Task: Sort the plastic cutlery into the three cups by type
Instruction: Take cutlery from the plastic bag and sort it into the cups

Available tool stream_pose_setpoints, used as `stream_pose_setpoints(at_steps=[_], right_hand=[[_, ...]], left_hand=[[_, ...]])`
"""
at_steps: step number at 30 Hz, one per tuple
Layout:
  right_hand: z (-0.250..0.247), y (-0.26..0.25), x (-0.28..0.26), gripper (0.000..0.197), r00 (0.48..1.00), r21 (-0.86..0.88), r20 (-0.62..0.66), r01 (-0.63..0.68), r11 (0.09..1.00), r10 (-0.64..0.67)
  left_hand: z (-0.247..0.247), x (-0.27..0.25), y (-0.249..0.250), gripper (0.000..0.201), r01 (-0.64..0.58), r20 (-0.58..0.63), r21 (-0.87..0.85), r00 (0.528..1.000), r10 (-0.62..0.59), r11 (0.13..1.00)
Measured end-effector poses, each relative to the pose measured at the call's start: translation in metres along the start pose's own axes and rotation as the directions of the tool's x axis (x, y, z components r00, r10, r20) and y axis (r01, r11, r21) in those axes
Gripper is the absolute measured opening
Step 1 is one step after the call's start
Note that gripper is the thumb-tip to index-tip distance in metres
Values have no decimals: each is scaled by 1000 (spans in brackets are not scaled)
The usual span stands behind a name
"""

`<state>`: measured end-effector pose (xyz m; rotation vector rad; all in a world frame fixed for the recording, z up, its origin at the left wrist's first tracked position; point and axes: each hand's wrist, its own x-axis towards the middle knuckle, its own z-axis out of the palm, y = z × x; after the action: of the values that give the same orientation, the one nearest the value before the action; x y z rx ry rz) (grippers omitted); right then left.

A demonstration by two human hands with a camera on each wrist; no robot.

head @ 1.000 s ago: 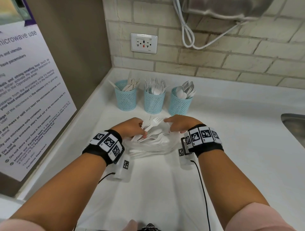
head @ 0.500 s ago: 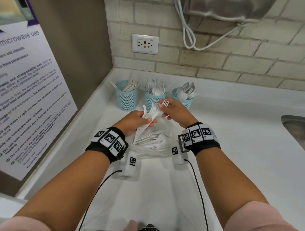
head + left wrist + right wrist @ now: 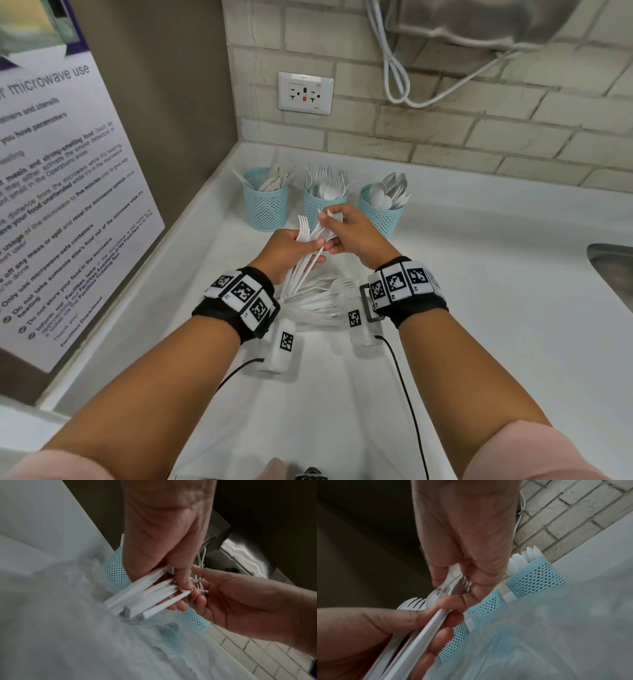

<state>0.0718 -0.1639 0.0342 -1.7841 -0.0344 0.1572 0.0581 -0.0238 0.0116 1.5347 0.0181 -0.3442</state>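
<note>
Three blue mesh cups stand in a row near the back wall: the left cup holds knives, the middle cup forks, the right cup spoons. My left hand grips a bunch of white plastic forks by their handles, just in front of the middle cup. My right hand pinches the tined ends of a few of those forks. The fork handles fan out below my left thumb. More white cutlery lies on a clear plastic bag between my wrists.
The white counter runs into a corner, with a poster wall on the left and a brick wall behind. A metal sink edge shows at the right. A wall socket and white cable hang above the cups.
Both hands have lifted from the pile on the bag with a bunch of forks and moved up toward the cups. My right hand now pinches the fork heads.
</note>
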Motion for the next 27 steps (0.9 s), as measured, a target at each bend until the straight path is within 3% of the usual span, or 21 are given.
stream_pose_setpoints(at_steps=[7,13,22,27], right_hand=[[3,3,8,27,1000,4,14,-8,1000,8],[6,5,9,26,1000,80,13,24,996,-25],[6,13,15,22,987,23,-147,74,997,-70],[4,14,15,23,986,24,-150,74,997,-70]], left_hand=[[-4,-2,2,14,6,42,40,999,-8,999],[-10,0,3,10,27,34,-57,999,-25,998],[-11,-1,0,15,21,17,-100,1000,-19,995],[-9,-1,1,18,17,-1,-120,1000,-18,993]])
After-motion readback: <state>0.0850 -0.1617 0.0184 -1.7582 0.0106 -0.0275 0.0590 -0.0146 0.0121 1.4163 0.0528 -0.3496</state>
